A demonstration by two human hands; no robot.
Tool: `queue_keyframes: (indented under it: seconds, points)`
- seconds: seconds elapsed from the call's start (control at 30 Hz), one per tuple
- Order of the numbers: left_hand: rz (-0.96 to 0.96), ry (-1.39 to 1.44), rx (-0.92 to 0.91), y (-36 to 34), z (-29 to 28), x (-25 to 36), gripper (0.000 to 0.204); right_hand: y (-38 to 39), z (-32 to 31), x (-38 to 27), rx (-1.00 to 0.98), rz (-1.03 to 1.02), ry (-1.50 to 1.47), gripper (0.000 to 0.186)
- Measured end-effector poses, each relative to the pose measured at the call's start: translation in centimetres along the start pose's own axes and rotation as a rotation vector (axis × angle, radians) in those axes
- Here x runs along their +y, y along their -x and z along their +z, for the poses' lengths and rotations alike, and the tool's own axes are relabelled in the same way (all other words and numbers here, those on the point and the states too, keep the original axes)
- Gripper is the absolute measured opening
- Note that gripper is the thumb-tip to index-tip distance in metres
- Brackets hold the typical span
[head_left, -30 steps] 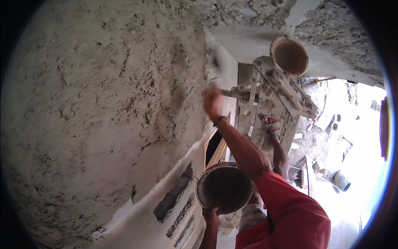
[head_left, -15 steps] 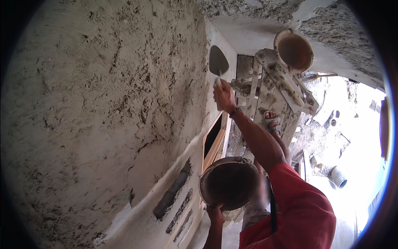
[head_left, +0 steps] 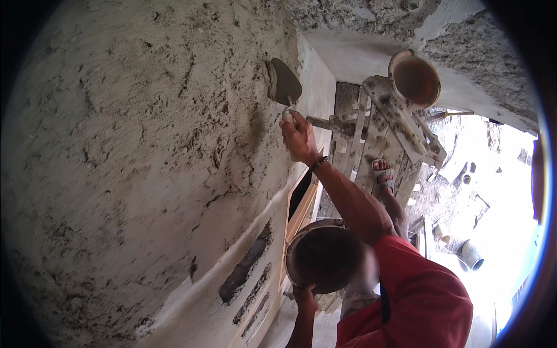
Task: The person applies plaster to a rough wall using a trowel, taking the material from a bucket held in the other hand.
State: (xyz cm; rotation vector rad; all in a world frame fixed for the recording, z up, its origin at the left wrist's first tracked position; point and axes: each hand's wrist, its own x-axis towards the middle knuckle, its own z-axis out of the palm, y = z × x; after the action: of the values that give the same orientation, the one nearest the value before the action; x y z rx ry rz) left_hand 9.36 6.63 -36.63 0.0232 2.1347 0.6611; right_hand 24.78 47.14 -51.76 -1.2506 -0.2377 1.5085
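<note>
My right hand [head_left: 298, 137] is closed around the handle of a trowel [head_left: 286, 84]. The trowel's grey blade lies against the rough plastered wall [head_left: 174, 127], and a little mortar seems to show along its left edge. Lower down, my left hand [head_left: 305, 298] grips the near rim of a round bucket [head_left: 290, 268]. The bucket's inside is too dark to make out. A red sleeve covers my right upper arm, and a dark band circles that wrist.
Another bucket [head_left: 414, 79] stands at the far right on mortar-stained planks [head_left: 377, 136]; a sandalled foot [head_left: 383, 173] rests on them. A wooden frame [head_left: 297, 223] and slotted openings [head_left: 246, 269] sit along the wall. Containers [head_left: 472, 255] lie on the bright ground below.
My right hand has moved left with the trowel, from the smooth strip near the corner onto the rough wall. The blade has tilted. My left hand still holds the bucket.
</note>
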Motion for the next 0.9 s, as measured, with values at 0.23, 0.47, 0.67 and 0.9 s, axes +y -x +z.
queue_keyframes:
  seconds: [0.23, 0.47, 0.67, 0.9]
  points:
    - [-0.072, -0.049, -0.027, -0.5, -0.5, 0.9, 0.063, 3.2, 0.0, -2.1, -0.026, -0.08, 0.129, 0.039]
    - [0.062, -0.059, -0.093, -0.9, -0.6, 2.5, 0.065, 9.2, -0.7, -8.0, -0.35, 0.144, -0.28, 0.032]
    - [0.167, -0.053, -0.142, -2.5, -1.2, 2.9, 0.073, 14.9, -6.8, -15.1, -0.057, 0.01, -0.554, 0.035]
    - [0.167, -0.046, -0.162, -2.2, -1.3, 4.1, 0.066, 14.9, -15.3, -20.5, 0.561, -0.771, -0.304, 0.017]
